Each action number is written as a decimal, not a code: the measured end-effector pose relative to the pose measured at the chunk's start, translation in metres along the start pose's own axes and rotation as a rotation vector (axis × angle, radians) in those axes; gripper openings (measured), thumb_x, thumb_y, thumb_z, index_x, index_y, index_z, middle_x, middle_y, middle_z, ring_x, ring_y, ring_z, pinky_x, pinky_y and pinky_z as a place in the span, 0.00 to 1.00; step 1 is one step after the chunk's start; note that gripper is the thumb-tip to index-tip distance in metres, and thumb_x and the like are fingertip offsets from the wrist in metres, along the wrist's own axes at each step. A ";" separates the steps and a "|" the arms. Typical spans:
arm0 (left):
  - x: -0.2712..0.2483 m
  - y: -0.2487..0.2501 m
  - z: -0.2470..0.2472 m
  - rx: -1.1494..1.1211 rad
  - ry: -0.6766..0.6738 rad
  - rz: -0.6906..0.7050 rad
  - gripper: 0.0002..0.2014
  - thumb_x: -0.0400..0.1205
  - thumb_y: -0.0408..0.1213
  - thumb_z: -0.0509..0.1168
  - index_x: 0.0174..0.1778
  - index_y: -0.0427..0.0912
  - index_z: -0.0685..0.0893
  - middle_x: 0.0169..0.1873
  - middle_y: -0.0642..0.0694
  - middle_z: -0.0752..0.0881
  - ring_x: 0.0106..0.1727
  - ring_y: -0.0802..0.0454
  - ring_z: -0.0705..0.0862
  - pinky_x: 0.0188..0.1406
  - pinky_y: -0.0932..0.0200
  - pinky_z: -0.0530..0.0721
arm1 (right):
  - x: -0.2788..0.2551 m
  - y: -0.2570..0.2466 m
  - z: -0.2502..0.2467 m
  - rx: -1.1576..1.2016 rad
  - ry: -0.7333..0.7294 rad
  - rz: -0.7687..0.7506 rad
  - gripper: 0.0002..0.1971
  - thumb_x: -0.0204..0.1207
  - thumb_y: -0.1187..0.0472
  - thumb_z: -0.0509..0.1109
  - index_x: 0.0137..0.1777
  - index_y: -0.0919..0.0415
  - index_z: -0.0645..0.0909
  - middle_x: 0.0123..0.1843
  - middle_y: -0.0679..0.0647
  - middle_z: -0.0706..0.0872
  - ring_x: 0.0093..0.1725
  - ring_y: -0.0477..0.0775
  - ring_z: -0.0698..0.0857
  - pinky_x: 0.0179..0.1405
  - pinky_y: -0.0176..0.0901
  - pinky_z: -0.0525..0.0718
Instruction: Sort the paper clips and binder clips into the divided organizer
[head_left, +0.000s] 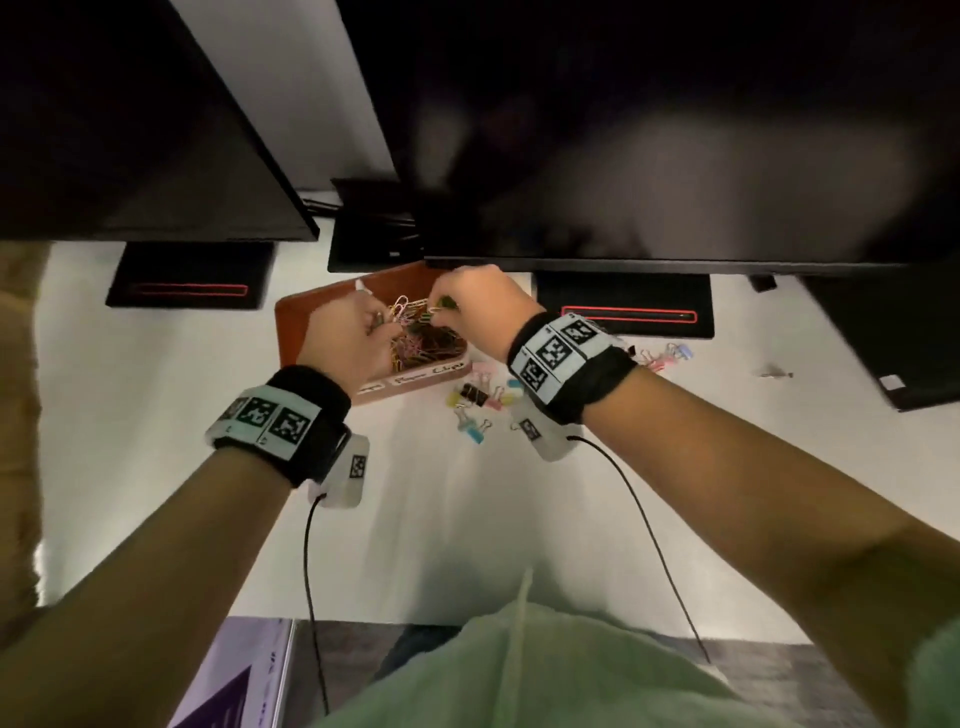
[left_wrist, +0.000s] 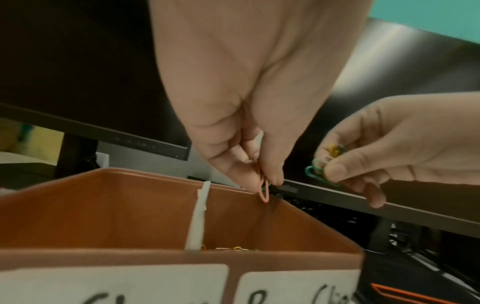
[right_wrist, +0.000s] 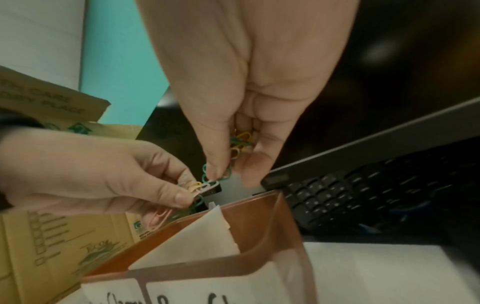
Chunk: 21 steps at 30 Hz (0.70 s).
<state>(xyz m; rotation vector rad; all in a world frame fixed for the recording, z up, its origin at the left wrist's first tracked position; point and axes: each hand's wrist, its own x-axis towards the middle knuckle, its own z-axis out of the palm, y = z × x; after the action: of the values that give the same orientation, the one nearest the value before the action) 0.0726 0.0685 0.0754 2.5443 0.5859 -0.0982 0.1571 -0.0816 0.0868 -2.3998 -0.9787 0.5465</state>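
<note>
Currently: my left hand (head_left: 347, 332) and right hand (head_left: 475, 301) each pinch tangled paper clips (left_wrist: 263, 190) above the organizer (head_left: 291, 322), right section, presumably to separate them; binder clips (head_left: 475, 397) lie on the table (head_left: 156, 415) nearby.

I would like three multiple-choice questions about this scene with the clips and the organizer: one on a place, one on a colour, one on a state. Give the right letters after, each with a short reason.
1. Where do the loose binder clips lie?
A. on the white desk beside the organizer
B. inside the left compartment
C. on the keyboard

2. What colour is the organizer?
A. blue
B. brown
C. white

3. What is the right hand doing?
A. lying flat on the desk
B. pinching paper clips over the organizer
C. holding a pen

Answers:
1 A, they are scattered on the desk by its front right corner.
2 B, its walls are brown.
3 B, its fingertips grip green and yellow clips.
</note>
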 end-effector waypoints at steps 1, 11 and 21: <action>0.005 -0.005 -0.001 0.004 -0.025 -0.025 0.11 0.78 0.38 0.69 0.53 0.36 0.82 0.45 0.38 0.86 0.48 0.46 0.82 0.49 0.57 0.76 | 0.013 -0.010 0.006 -0.017 -0.018 0.030 0.11 0.77 0.59 0.68 0.57 0.60 0.83 0.58 0.59 0.86 0.59 0.59 0.83 0.58 0.47 0.80; -0.021 -0.020 -0.007 -0.153 0.001 0.304 0.14 0.77 0.32 0.68 0.60 0.41 0.81 0.50 0.49 0.80 0.45 0.62 0.78 0.50 0.71 0.76 | 0.006 0.000 0.035 0.128 0.100 0.065 0.17 0.76 0.58 0.69 0.64 0.58 0.78 0.61 0.57 0.84 0.55 0.53 0.84 0.60 0.46 0.82; -0.065 -0.043 0.087 0.030 -0.366 0.443 0.17 0.75 0.47 0.70 0.58 0.48 0.79 0.65 0.47 0.72 0.65 0.47 0.72 0.68 0.51 0.71 | -0.058 0.061 0.054 -0.025 0.045 0.180 0.11 0.75 0.53 0.70 0.55 0.53 0.82 0.58 0.53 0.81 0.57 0.53 0.80 0.62 0.52 0.80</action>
<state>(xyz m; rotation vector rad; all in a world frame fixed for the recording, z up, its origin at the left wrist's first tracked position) -0.0004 0.0322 -0.0079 2.5311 -0.1218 -0.4034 0.1228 -0.1462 0.0183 -2.5267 -0.7596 0.5435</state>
